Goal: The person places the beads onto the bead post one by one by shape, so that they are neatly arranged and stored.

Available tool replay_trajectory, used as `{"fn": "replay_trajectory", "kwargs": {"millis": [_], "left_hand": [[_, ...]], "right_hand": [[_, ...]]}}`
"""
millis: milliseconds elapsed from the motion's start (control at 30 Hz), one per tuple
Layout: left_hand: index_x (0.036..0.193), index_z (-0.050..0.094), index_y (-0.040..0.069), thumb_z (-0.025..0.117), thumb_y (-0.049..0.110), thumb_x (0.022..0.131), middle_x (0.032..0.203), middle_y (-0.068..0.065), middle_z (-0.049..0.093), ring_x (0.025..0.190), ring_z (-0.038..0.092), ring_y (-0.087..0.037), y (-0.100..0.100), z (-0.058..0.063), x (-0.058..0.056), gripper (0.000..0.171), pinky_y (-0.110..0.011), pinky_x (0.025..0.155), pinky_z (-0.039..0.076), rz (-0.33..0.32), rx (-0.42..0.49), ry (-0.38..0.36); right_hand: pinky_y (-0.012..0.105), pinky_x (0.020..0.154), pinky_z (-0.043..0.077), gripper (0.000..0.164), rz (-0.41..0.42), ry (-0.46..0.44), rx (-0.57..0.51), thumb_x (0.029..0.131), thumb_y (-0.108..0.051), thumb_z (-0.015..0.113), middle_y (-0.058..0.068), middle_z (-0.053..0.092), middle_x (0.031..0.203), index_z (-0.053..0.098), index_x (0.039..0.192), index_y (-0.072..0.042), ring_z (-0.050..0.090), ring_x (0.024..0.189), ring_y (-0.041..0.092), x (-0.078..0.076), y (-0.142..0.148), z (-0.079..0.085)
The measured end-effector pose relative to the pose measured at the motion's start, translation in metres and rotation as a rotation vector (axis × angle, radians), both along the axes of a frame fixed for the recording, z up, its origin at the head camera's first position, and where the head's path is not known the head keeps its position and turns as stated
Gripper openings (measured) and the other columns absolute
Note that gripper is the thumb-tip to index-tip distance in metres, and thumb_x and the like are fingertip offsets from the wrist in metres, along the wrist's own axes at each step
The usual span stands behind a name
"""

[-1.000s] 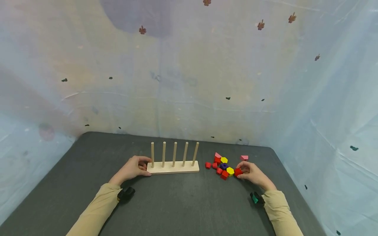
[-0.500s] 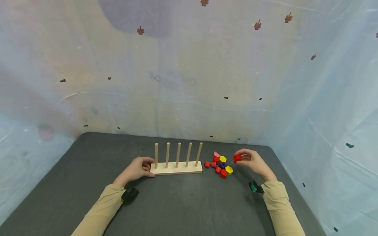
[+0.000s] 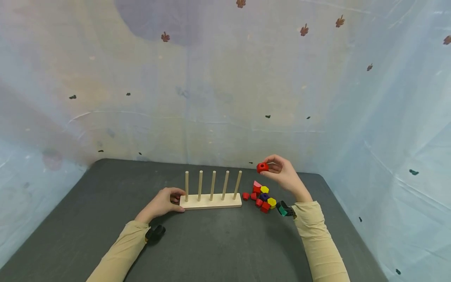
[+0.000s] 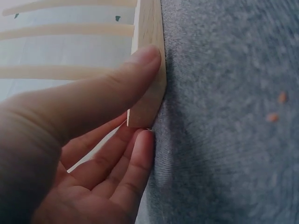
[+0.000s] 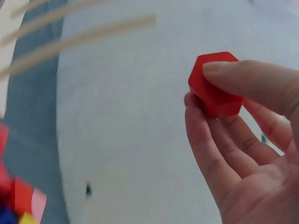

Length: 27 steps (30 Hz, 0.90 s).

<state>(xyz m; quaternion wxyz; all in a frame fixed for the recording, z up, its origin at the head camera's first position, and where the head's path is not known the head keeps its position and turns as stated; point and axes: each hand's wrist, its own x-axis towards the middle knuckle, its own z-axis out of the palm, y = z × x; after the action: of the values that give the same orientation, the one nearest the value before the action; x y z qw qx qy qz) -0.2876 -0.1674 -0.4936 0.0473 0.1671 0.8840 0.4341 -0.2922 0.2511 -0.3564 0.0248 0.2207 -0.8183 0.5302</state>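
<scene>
In the head view a pale wooden base (image 3: 211, 201) bears a row of several upright pegs (image 3: 213, 184). My left hand (image 3: 162, 203) grips its left end. The left wrist view shows the thumb (image 4: 140, 63) on the base's long side and the fingers (image 4: 135, 163) around its end. Raised over a pile of coloured blocks, my right hand (image 3: 282, 172) pinches a red block (image 3: 262, 167) with a hole in its top. Seen from the right wrist, the thumb lies across the angular face of this red block (image 5: 212, 93), with fingertips behind it.
Just right of the base lie red blocks (image 3: 265, 207), yellow hexagonal blocks (image 3: 271, 202), a dark blue block (image 3: 264, 196) and a pink block (image 3: 257, 183). They rest on a dark table (image 3: 211, 246). A pale sheet (image 3: 211, 98) hangs behind and at the sides.
My right hand has lifted the red block off the table and carried it up and left, over the pile. My left hand has shifted the pegged base slightly right.
</scene>
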Motion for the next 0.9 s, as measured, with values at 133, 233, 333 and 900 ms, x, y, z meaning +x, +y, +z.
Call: {"fn": "replay_trajectory", "kwargs": {"millis": [133,233,333,900], "left_hand": [[0.118,0.065,0.003,0.088,0.014,0.066,0.115,-0.011,0.063,0.097,0.062,-0.022,-0.001,0.001,0.002,0.059,-0.037,0.083,0.054,0.012,0.035,-0.020],[0.119,0.064,0.002,0.088,0.012,0.066,0.118,-0.014,0.062,0.100,0.062,-0.025,-0.002,0.000,0.002,0.060,-0.038,0.085,0.053,0.003,0.070,-0.024],[0.121,0.063,0.001,0.088,0.011,0.066,0.119,-0.015,0.062,0.103,0.061,-0.027,-0.004,-0.001,0.002,0.061,-0.037,0.087,0.053,-0.011,0.103,-0.020],[0.132,0.055,0.000,0.086,0.014,0.070,0.129,-0.017,0.058,0.118,0.055,-0.031,-0.012,-0.004,-0.007,0.071,-0.040,0.096,0.048,-0.089,0.199,-0.092]], "right_hand": [[0.033,0.084,0.054,0.033,0.071,0.036,-0.061,0.084,-0.002,0.072,0.019,0.060,0.114,0.056,0.113,0.001,0.063,0.102,0.029,-0.004,-0.029,0.011],[0.034,0.083,0.055,0.032,0.123,0.050,-0.101,0.084,0.000,0.072,0.019,0.060,0.113,0.056,0.112,0.000,0.064,0.101,0.027,-0.006,-0.051,0.017],[0.036,0.084,0.055,0.031,0.166,0.053,-0.141,0.085,0.000,0.071,0.019,0.060,0.114,0.056,0.112,-0.001,0.064,0.101,0.027,-0.007,-0.073,0.021],[0.037,0.087,0.053,0.032,0.251,0.075,-0.263,0.088,0.002,0.066,0.023,0.060,0.113,0.055,0.118,0.008,0.061,0.102,0.037,0.017,-0.176,0.027]]}}
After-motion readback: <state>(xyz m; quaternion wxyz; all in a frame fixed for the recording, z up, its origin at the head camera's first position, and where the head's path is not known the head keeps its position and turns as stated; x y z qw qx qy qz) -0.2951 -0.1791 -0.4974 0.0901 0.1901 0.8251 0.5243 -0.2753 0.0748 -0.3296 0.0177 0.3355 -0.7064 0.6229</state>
